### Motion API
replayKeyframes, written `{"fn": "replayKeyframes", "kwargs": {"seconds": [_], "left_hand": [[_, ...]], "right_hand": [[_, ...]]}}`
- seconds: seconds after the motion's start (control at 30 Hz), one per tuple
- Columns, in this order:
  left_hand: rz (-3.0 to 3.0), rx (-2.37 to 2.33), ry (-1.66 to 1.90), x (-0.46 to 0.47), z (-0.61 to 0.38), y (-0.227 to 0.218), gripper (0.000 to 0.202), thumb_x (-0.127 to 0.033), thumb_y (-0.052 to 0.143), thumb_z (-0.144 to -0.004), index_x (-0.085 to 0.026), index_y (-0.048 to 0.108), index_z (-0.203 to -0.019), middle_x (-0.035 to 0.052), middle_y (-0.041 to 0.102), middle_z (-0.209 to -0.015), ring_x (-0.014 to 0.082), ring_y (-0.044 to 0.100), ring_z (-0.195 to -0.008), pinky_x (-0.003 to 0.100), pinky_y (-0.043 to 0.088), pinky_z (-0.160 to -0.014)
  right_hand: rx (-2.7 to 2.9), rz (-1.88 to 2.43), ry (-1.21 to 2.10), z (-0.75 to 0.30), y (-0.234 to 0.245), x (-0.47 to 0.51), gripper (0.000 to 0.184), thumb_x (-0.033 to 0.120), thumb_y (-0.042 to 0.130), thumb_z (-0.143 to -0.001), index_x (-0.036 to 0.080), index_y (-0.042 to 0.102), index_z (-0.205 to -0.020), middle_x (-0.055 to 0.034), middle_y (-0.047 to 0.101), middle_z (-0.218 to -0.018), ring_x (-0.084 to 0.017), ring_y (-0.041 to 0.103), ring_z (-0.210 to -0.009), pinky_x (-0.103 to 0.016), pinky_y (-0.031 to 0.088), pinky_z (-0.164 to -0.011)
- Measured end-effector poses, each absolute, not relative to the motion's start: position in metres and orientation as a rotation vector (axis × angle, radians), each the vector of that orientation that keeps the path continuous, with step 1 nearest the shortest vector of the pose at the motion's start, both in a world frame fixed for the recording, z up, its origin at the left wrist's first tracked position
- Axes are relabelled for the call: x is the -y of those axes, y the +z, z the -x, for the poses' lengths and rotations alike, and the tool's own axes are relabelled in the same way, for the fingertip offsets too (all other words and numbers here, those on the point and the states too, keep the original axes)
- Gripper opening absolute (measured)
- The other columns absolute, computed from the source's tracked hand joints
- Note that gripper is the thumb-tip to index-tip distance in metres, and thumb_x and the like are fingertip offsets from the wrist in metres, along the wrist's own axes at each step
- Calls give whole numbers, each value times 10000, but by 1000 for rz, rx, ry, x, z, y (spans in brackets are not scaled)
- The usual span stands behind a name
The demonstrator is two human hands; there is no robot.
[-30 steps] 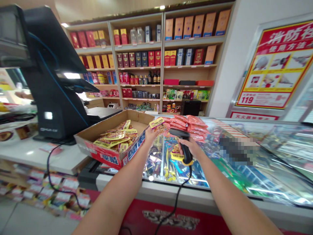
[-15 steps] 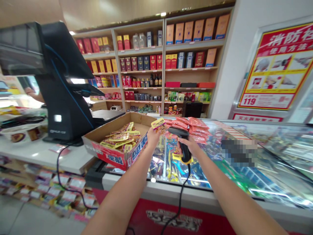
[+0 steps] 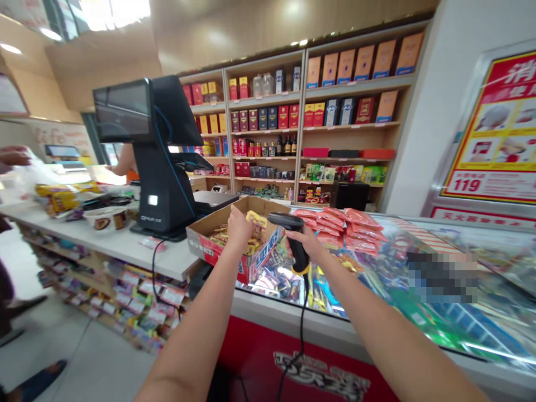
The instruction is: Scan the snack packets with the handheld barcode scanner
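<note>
My left hand (image 3: 239, 228) is closed on a small yellow snack packet (image 3: 256, 219), over the near right part of an open cardboard box (image 3: 205, 252). More yellow-edged snack packets (image 3: 218, 234) lie inside that box. My right hand (image 3: 309, 244) grips a black barcode scanner (image 3: 298, 245) by its handle, its head turned left toward the packet. A black cord (image 3: 302, 324) runs down from the scanner's yellow-trimmed base. Just right of the scanner, red snack bags (image 3: 362, 229) are piled on the glass-topped case (image 3: 377, 268).
A black checkout terminal (image 3: 161, 167) stands on the white counter (image 3: 167, 258) behind and left of the box. A bowl-shaped tub (image 3: 104, 219) sits beside it. Shelves of boxed goods (image 3: 268, 120) line the back wall. Parts of other people, including an arm (image 3: 124, 161), show at the left.
My left hand has moved left with the packet, from beside the scanner to over the box. The scanner has shifted slightly left relative to the red bags. The view has turned left.
</note>
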State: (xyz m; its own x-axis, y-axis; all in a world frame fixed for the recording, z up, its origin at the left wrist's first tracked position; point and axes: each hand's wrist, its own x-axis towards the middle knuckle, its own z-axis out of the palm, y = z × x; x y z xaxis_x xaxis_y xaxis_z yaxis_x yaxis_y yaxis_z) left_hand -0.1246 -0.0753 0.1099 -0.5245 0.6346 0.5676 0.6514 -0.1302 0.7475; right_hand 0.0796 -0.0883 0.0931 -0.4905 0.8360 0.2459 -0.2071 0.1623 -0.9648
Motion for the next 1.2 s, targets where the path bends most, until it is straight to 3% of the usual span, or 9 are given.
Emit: {"fn": "replayKeyframes", "kwargs": {"seconds": [0.13, 0.33, 0.47, 0.53, 0.6, 0.77, 0.93, 1.07, 1.2], "left_hand": [[1466, 2062, -1629, 80, 133, 103, 715, -156, 624, -724, -68, 336, -1373, 286, 266, -1495, 380, 228, -1407, 546, 276, -1088], [1669, 1846, -1589, 83, 94, 100, 586, -126, 575, -762, -118, 420, -1327, 234, 209, -1530, 357, 217, -1417, 538, 243, -1114], [1975, 1560, -1675, 72, 51, 87, 426, -89, 552, -756, -147, 568, -1178, 189, 423, -1414, 312, 370, -1347, 449, 300, -1107], [2199, 1514, -1637, 63, 28, 76, 314, -94, 556, -752, -168, 633, -1048, 155, 609, -1183, 288, 529, -1192, 418, 374, -1046], [2397, 1549, -1565, 52, 4, 62, 203, -130, 603, -733, -180, 661, -921, 117, 680, -943, 273, 618, -1008, 389, 434, -961], [2544, 1674, -1318, 27, -48, 35, 154, -318, 696, -702, -177, 650, -742, 117, 679, -778, 284, 641, -866, 380, 462, -857], [2665, 1573, -1125, 20, -85, 18, 301, -461, 700, -665, -169, 636, -691, 174, 688, -854, 347, 611, -955, 453, 436, -897], [2736, 1689, -1076, 19, -99, 5, 369, -457, 785, -508, -189, 620, -701, 142, 681, -998, 386, 545, -1099, 483, 399, -951], [2798, 1774, -1283, 11, -94, 0, 393, -340, 836, -435, -193, 620, -730, 85, 675, -830, 324, 617, -929, 411, 453, -857]], "right_hand": [[1544, 617, 1489, -73, 90, 92, 222, 372, 692, -646, 184, 598, -717, 15, 592, -486, -128, 515, -357, -254, 438, -357], [1499, 650, 1491, -91, 79, 88, 256, 372, 704, -641, 172, 591, -752, 19, 595, -504, -130, 527, -377, -256, 457, -370], [1433, 657, 1465, -121, 71, 81, 277, 372, 702, -665, 169, 587, -815, 21, 602, -524, -127, 524, -381, -255, 459, -368], [1385, 675, 1426, -140, 69, 76, 272, 374, 696, -671, 165, 585, -805, 17, 603, -529, -128, 528, -382, -255, 460, -364], [1333, 705, 1383, -160, 69, 73, 255, 375, 691, -674, 166, 577, -765, 13, 600, -527, -128, 528, -382, -254, 458, -360], [1229, 711, 1327, -208, 67, 69, 230, 350, 694, -659, 183, 568, -753, 20, 600, -534, -120, 528, -383, -245, 457, -376], [1185, 724, 1288, -232, 55, 66, 241, 368, 679, -663, 185, 580, -784, 16, 602, -543, -127, 536, -384, -250, 452, -372], [1141, 748, 1313, -235, 45, 64, 254, 384, 696, -649, 180, 566, -727, 16, 586, -504, -130, 524, -363, -253, 440, -347], [1200, 753, 1320, -232, 41, 64, 251, 387, 697, -660, 175, 564, -672, 10, 587, -489, -127, 521, -355, -249, 443, -346]]}}
